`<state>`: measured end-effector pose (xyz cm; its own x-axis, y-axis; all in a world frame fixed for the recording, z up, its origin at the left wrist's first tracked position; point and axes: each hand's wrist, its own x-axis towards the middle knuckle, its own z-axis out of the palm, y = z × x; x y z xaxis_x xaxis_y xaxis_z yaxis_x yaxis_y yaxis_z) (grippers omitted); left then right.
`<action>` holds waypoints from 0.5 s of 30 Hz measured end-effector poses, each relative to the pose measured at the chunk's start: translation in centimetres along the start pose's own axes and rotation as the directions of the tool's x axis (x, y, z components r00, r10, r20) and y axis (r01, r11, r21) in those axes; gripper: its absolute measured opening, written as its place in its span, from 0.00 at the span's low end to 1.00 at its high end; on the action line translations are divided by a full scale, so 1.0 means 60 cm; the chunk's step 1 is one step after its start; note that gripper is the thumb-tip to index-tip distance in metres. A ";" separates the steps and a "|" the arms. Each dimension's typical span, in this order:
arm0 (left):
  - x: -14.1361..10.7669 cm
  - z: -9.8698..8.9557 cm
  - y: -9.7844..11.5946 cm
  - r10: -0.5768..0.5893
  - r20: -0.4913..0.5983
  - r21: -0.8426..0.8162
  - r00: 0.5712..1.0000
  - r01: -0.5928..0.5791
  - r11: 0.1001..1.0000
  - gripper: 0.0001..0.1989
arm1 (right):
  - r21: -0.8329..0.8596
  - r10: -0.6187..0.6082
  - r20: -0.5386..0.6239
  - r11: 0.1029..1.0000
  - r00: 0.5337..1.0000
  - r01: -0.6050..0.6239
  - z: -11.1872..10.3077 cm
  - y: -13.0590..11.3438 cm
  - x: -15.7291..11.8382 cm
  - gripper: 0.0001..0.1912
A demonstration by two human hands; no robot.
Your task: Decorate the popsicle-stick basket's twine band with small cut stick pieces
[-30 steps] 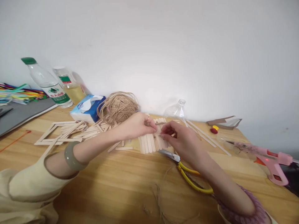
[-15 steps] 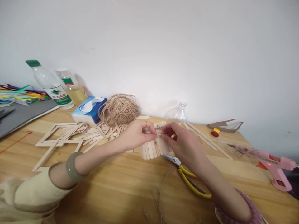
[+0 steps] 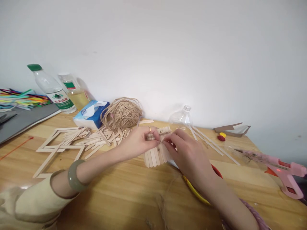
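Observation:
A small panel of wooden craft sticks (image 3: 154, 157) lies side by side under my fingers, with brown twine (image 3: 165, 134) running across its upper part. My left hand (image 3: 137, 140) comes in from the left, thumb and forefinger pinched on the twine at the panel's middle. From the right, my right hand (image 3: 188, 153) pinches the twine close to the left fingertips. The exact grip on the thin strand is partly hidden by the fingers. Beneath my right hand lie scissors (image 3: 195, 193) with yellow and red handles, partly covered.
Behind are a twine ball (image 3: 126, 113), a tissue pack (image 3: 92, 113), bottles (image 3: 59, 97) and loose craft sticks (image 3: 103, 139). Stick frames (image 3: 48, 156) lie left. A cut clear bottle top (image 3: 185, 116) and pink glue gun (image 3: 280, 171) stand right. Twine scraps (image 3: 161, 207) lie in front.
My right hand has shifted slightly down and right, covering more of the scissors and the panel's right side. Both hands stay pinched at the twine.

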<state>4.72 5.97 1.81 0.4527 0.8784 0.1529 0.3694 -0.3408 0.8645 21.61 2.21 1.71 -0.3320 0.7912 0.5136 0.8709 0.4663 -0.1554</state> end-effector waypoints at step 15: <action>-0.007 0.001 0.004 0.005 0.026 0.009 1.000 -0.005 1.000 0.03 | 0.342 0.024 -0.085 0.940 0.996 0.006 0.023 0.006 -0.029 0.06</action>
<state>4.68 5.50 1.94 0.4756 0.8677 0.1448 0.3743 -0.3485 0.8593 22.00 1.51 -0.39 -0.2791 0.7658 0.5793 0.6921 0.5786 -0.4315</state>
